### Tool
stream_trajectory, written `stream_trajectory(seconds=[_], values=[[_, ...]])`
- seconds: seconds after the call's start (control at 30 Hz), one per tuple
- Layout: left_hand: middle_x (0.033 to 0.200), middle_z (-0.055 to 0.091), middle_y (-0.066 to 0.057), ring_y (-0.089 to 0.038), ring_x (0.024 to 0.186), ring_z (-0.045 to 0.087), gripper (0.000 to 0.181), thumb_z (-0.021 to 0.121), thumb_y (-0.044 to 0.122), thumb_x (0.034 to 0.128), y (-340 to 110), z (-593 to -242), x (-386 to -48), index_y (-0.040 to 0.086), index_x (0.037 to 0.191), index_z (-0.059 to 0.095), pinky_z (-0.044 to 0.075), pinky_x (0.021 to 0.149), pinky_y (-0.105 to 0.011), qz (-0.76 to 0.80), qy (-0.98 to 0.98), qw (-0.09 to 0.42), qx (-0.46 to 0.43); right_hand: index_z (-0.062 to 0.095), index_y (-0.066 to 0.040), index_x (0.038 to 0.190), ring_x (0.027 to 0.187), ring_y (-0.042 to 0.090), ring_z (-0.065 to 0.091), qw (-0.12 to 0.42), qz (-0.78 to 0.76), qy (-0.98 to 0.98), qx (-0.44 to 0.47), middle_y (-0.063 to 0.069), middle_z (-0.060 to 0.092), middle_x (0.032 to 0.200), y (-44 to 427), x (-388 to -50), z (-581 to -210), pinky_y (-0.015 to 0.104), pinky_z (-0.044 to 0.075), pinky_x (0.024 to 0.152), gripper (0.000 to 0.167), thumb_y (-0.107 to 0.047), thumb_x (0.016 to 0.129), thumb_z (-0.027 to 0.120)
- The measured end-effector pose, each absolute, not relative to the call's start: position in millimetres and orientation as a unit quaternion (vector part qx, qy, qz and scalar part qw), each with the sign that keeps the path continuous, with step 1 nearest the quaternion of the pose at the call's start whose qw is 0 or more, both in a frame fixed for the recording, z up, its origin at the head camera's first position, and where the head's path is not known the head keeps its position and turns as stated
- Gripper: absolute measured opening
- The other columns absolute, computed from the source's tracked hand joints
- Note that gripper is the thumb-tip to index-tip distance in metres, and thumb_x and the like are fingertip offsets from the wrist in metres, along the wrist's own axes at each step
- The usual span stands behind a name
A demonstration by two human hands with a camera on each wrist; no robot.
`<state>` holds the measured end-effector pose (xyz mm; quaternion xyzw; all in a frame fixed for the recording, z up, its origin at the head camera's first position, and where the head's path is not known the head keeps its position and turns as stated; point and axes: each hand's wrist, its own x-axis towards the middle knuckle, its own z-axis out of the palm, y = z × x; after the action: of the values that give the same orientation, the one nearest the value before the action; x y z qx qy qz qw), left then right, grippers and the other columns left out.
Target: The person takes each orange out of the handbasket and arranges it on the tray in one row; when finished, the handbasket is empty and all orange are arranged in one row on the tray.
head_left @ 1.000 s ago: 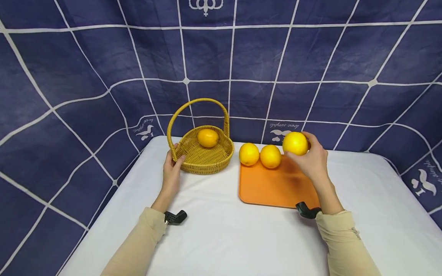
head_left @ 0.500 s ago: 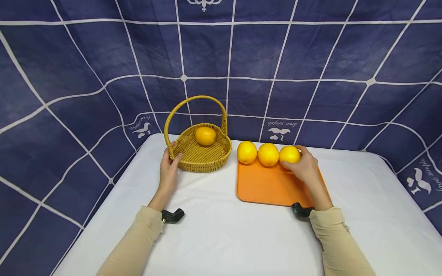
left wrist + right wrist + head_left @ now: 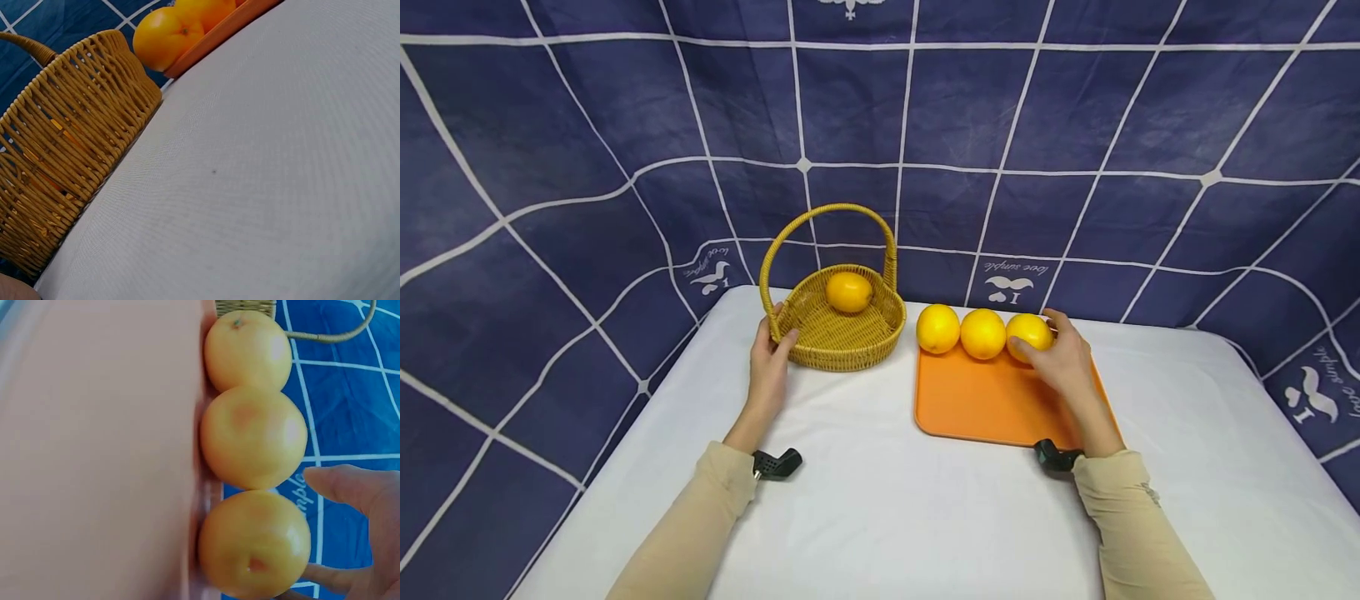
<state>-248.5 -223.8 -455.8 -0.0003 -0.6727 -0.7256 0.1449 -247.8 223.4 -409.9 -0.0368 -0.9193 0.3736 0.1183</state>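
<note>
Right orange [image 3: 1032,327]: sat at the tray's [image 3: 985,400] far edge; we judged it firm, smooth, best cupped round its sides.
Right hand [image 3: 1066,360]: fingers stood apart around it.
Left hand [image 3: 768,360]: fingers gripped the basket's [image 3: 848,358] side.

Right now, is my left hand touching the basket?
Touching. The head view shows your left hand gripping the left edge of the basket, with the thumb at its rim.

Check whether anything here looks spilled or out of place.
Nothing stands out: three oranges line the far edge of the tray, one more fruit lies in the upright basket, and no spill shows.
</note>
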Motion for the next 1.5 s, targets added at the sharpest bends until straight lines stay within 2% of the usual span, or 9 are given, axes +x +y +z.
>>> stream_trajectory(seconds=[0.1, 0.2, 0.33, 0.57, 0.7, 0.97, 1.23, 1.5], values=[[0.17, 0.035, -0.005, -0.021, 0.156, 0.035, 0.059, 0.054, 0.012, 0.1093, -226.4, -464.1, -253.8, 0.015, 0.165, 0.034, 0.027, 0.131, -0.037, -0.718, -0.679, 0.152, 0.004, 0.04, 0.0, 0.158, 0.138, 0.05, 0.048, 0.125, 0.374, -0.918, -0.041, 0.032, 0.049, 0.154, 219.9, -246.1, -404.8, 0.062, 0.041, 0.119, 0.082, -0.036, 0.095, 0.076], [0.17, 0.035, -0.006, -0.021, 0.157, 0.034, 0.059, 0.054, 0.011, 0.1094, -228.8, -470.6, -258.8, 0.014, 0.165, 0.035, 0.027, 0.131, -0.038, -0.715, -0.681, 0.158, 0.003, 0.039, 0.0, 0.159, 0.141, 0.05, 0.047, 0.133, 0.37, -0.919, -0.038, 0.032, 0.049, 0.154, 215.4, -244.0, -400.1, 0.063, 0.039, 0.12, 0.082, -0.036, 0.095, 0.075], [0.171, 0.034, -0.006, -0.022, 0.157, 0.033, 0.059, 0.054, 0.011, 0.1095, -229.0, -473.7, -260.0, 0.013, 0.165, 0.035, 0.026, 0.132, -0.039, -0.717, -0.677, 0.162, -0.005, 0.04, 0.002, 0.158, 0.139, 0.052, 0.047, 0.153, 0.363, -0.919, -0.018, 0.033, 0.05, 0.153, 207.8, -240.6, -393.2, 0.066, 0.037, 0.12, 0.08, -0.032, 0.094, 0.076], [0.169, 0.037, 0.0, -0.015, 0.155, 0.036, 0.057, 0.055, 0.016, 0.1102, -227.0, -475.1, -258.4, 0.019, 0.164, 0.037, 0.029, 0.13, -0.036, -0.709, -0.684, 0.171, -0.004, 0.045, 0.003, 0.154, 0.14, 0.051, 0.044, 0.169, 0.34, -0.924, 0.038, 0.032, 0.05, 0.153, 177.7, -242.6, -374.2, 0.068, 0.028, 0.122, 0.075, -0.027, 0.093, 0.076], [0.17, 0.035, -0.001, -0.017, 0.156, 0.035, 0.058, 0.054, 0.015, 0.11, -227.4, -474.4, -258.0, 0.019, 0.165, 0.036, 0.028, 0.13, -0.036, -0.71, -0.685, 0.165, 0.0, 0.049, 0.0, 0.153, 0.14, 0.048, 0.048, 0.153, 0.337, -0.925, 0.085, 0.026, 0.052, 0.154, 152.6, -248.8, -367.3, 0.066, 0.033, 0.122, 0.07, -0.026, 0.094, 0.075], [0.171, 0.034, -0.01, -0.025, 0.157, 0.034, 0.06, 0.055, 0.011, 0.1089, -224.4, -456.9, -246.8, 0.01, 0.165, 0.034, 0.029, 0.131, -0.04, -0.726, -0.672, 0.146, -0.001, 0.051, -0.003, 0.152, 0.139, 0.041, 0.055, 0.076, 0.327, -0.928, 0.163, 0.023, 0.059, 0.149, 97.1, -260.9, -355.4, 0.059, 0.039, 0.121, 0.068, -0.029, 0.094, 0.075], [0.171, 0.034, -0.009, -0.024, 0.157, 0.034, 0.06, 0.056, 0.014, 0.109, -220.2, -448.8, -238.2, 0.01, 0.165, 0.033, 0.028, 0.13, -0.039, -0.719, -0.682, 0.134, 0.004, 0.051, -0.004, 0.153, 0.139, 0.038, 0.056, 0.049, 0.344, -0.916, 0.199, 0.021, 0.059, 0.15, 52.5, -285.0, -356.0, 0.052, 0.046, 0.118, 0.068, -0.027, 0.094, 0.077], [0.169, 0.036, -0.012, -0.027, 0.156, 0.035, 0.059, 0.055, 0.012, 0.1086, -219.5, -449.1, -240.2, 0.009, 0.164, 0.036, 0.029, 0.13, -0.043, -0.719, -0.679, 0.15, -0.001, 0.046, -0.008, 0.157, 0.141, 0.034, 0.054, 0.028, 0.352, -0.911, 0.215, 0.018, 0.056, 0.154, 15.3, -319.9, -358.5, 0.047, 0.046, 0.118, 0.071, -0.025, 0.096, 0.078]])
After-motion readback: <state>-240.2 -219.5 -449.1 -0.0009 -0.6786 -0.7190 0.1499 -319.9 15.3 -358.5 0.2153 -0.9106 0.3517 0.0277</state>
